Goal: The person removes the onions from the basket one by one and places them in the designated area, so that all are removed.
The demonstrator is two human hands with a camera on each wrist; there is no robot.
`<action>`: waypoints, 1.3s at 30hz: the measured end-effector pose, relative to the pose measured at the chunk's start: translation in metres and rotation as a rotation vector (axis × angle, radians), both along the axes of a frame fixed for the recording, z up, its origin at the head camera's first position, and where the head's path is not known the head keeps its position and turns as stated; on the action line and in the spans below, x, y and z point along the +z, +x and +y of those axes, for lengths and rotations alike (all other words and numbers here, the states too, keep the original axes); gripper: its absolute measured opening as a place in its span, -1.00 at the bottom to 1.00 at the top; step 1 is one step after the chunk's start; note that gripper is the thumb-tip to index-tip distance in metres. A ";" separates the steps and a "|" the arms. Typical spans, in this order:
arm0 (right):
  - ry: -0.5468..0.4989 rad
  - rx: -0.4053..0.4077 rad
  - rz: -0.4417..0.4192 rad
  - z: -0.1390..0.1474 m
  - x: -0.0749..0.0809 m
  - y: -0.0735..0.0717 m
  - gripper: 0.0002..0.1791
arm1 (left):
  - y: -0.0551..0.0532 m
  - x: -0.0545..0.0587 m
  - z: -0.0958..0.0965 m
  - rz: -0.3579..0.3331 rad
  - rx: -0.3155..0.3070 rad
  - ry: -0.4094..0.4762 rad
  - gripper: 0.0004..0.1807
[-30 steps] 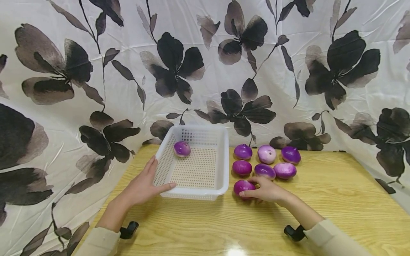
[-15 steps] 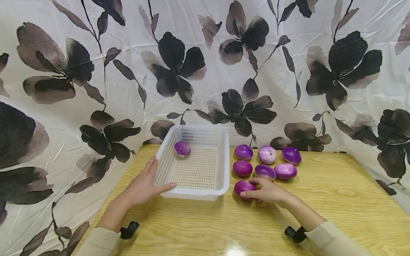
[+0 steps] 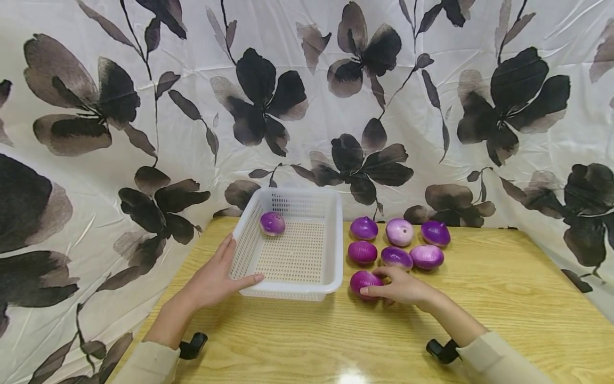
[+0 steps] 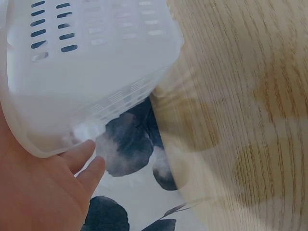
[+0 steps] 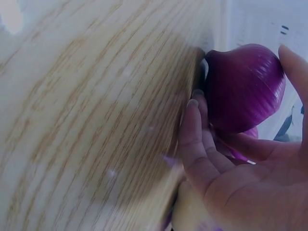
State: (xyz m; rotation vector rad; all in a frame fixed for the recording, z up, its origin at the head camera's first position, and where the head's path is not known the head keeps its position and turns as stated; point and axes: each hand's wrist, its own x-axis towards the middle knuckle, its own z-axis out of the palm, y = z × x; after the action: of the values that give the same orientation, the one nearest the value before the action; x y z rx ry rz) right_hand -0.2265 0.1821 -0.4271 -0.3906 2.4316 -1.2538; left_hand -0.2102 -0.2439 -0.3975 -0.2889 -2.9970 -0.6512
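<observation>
My left hand [image 3: 213,274] holds the near left corner of a white perforated plastic basket [image 3: 334,245]. Its thumb lies over the near rim, and its fingers lie along the left side. In the left wrist view, fingertips show beside the basket's outer wall [image 4: 96,77]. One purple onion [image 3: 273,223] lies inside, toward the back left. To the right of the basket, my right hand [image 3: 403,287] grips the nearest red onion [image 3: 363,282] between thumb and fingers. The right wrist view shows this onion [image 5: 248,89] from the side, close to the tabletop.
Behind the right hand, several purple onions [image 3: 396,258] sit in two rows on the wooden table [image 3: 297,341]. A floral cloth [image 3: 288,106] hangs along the back and left of the table. Wood surface extends in front and to the right.
</observation>
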 end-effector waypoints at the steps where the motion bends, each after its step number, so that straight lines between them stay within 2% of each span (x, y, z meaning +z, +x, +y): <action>1: 0.004 0.000 -0.002 0.000 0.000 0.000 -0.22 | 0.000 0.000 0.000 -0.002 0.001 0.000 0.38; 18: 0.008 0.007 0.004 0.000 0.004 0.001 -0.28 | 0.000 0.000 -0.001 0.001 0.002 0.012 0.37; 31: 0.020 0.016 -0.055 0.011 0.008 0.007 -0.09 | 0.001 0.000 -0.001 -0.003 -0.001 0.012 0.37; 39: 0.027 0.043 0.003 0.023 0.017 0.013 -0.15 | 0.001 0.000 0.000 -0.006 0.000 0.006 0.37</action>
State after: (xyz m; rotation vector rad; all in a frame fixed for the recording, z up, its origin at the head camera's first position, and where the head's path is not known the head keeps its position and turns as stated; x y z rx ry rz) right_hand -0.2140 0.2055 -0.4100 -0.4356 2.4271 -1.2020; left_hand -0.2090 -0.2442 -0.3978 -0.2879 -2.9998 -0.6621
